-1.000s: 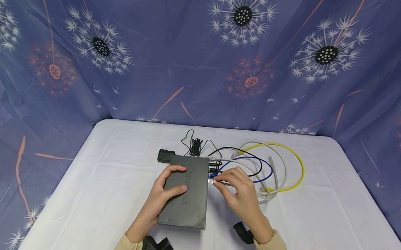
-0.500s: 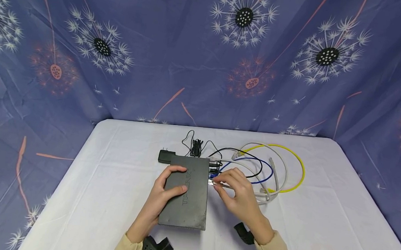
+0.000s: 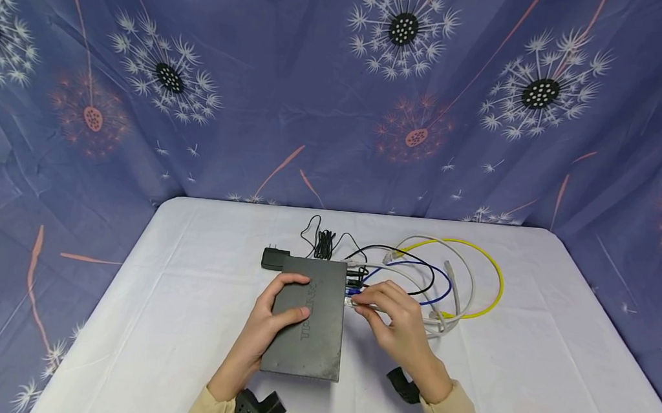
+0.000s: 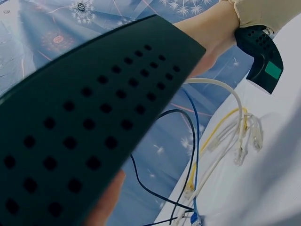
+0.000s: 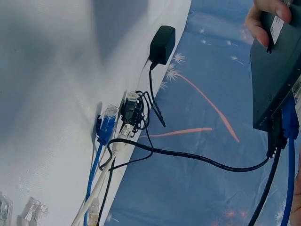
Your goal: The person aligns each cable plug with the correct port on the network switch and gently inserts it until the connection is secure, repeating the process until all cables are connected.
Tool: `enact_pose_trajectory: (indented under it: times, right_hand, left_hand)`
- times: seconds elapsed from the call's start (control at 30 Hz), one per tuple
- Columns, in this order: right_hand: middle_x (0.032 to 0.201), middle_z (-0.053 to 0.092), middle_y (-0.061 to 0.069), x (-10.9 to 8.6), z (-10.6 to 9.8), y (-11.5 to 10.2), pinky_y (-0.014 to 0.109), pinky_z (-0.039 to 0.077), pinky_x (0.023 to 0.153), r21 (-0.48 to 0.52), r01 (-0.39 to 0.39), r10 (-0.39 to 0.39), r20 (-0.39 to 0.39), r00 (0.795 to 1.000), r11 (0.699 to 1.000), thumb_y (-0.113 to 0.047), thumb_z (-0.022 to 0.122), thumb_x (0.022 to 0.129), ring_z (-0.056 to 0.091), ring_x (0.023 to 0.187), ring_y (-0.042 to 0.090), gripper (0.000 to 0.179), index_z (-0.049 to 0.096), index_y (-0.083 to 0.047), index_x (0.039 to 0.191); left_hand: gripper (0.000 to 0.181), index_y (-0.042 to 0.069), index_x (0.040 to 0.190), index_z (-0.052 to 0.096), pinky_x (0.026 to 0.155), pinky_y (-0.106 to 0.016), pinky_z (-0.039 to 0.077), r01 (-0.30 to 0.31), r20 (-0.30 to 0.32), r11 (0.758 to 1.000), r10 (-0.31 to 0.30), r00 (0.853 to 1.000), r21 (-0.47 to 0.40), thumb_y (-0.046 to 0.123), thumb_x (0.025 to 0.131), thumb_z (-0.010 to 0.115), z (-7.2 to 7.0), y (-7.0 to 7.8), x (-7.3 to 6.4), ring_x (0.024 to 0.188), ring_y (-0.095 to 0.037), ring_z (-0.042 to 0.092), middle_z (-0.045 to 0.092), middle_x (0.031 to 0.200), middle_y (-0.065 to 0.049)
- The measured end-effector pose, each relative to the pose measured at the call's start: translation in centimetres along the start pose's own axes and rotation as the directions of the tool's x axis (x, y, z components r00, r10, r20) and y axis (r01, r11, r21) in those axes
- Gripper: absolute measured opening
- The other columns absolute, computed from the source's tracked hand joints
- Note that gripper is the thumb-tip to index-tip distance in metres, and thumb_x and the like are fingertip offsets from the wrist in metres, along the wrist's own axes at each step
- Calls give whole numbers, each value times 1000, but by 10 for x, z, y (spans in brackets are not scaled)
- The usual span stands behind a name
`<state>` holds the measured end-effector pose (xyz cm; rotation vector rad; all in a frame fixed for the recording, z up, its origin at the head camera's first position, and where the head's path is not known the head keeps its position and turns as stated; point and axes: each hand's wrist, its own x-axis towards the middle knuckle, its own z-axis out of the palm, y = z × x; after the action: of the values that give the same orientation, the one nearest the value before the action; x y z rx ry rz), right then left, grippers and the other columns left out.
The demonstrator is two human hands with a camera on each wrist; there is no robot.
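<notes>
My left hand (image 3: 261,325) grips a dark grey TP-Link network switch (image 3: 320,348), with the thumb across its top. Its vented side (image 4: 106,108) fills much of the left wrist view. My right hand (image 3: 402,322) pinches a clear-ended network cable plug (image 3: 349,302) right at the port side of the switch. A pale cable (image 4: 228,85) arcs away from that hand in the left wrist view. Beside it, a blue cable plug (image 5: 290,121) and black plugs (image 5: 275,136) sit in the ports. My right fingers are largely hidden in the right wrist view.
A black power adapter (image 3: 274,258) and its bundled cord (image 3: 323,243) lie behind the switch. Looped yellow cable (image 3: 500,281) and grey cable (image 3: 472,279) spread at the right. A loose blue plug (image 5: 107,126) lies on the white cloth. A patterned curtain (image 3: 294,87) hangs behind.
Both hands stay almost in place. The right fingers shift only slightly at the plug, and the switch keeps its position in the left hand.
</notes>
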<state>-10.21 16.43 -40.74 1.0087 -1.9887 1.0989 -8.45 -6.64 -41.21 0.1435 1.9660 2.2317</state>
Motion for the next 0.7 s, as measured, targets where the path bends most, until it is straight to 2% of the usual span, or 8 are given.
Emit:
enact_pose_trajectory:
  times: [0.2, 0.43, 0.5, 0.63, 0.7]
  right_hand:
    - [84, 67, 5, -1, 3, 1, 23, 47, 75, 10, 15, -15, -23, 1000, 1000, 10, 76, 67, 61, 77, 21, 24, 72, -3, 86]
    - [82, 66, 7, -1, 5, 3, 26, 48, 72, 1, 53, -53, -60, 997, 999, -1, 74, 79, 61, 75, 21, 6, 72, -4, 84]
    - [82, 66, 7, -1, 6, 3, 25, 49, 72, -1, 60, -60, -65, 996, 998, 3, 75, 76, 61, 74, 21, 10, 72, -4, 83]
    - [80, 65, 6, 0, 9, 2, 24, 48, 69, 3, 59, -59, -88, 994, 998, 16, 75, 63, 60, 72, 21, 26, 71, -3, 79]
    - [79, 65, 7, 3, 13, -2, 24, 48, 69, 23, 75, -72, -84, 994, 997, 19, 71, 65, 60, 71, 21, 25, 70, -3, 78]
  left_hand:
    - [44, 17, 123, 59, 88, -41, 34, -4, 2, 1000, 4, 1000, 29, 11, 81, 71, 1, 0, 1, 111, -28, 42, 46, 130, -6]
    - [43, 22, 122, 59, 89, -41, 34, 12, -5, 1000, -11, 1000, 22, 12, 82, 71, 2, 2, 0, 112, -26, 42, 46, 132, -3]
    - [44, 22, 122, 59, 89, -41, 34, 14, 0, 1000, -14, 1000, 23, 12, 82, 72, 3, 2, 0, 111, -26, 43, 46, 131, -3]
    - [44, 22, 123, 58, 87, -41, 36, 11, 10, 1000, -11, 1000, 25, 12, 82, 71, 4, 3, 1, 107, -28, 45, 48, 126, -6]
    - [43, 21, 122, 58, 86, -42, 37, 2, 27, 1000, -2, 1000, 23, 10, 82, 71, 6, 2, 1, 105, -29, 47, 49, 124, -7]
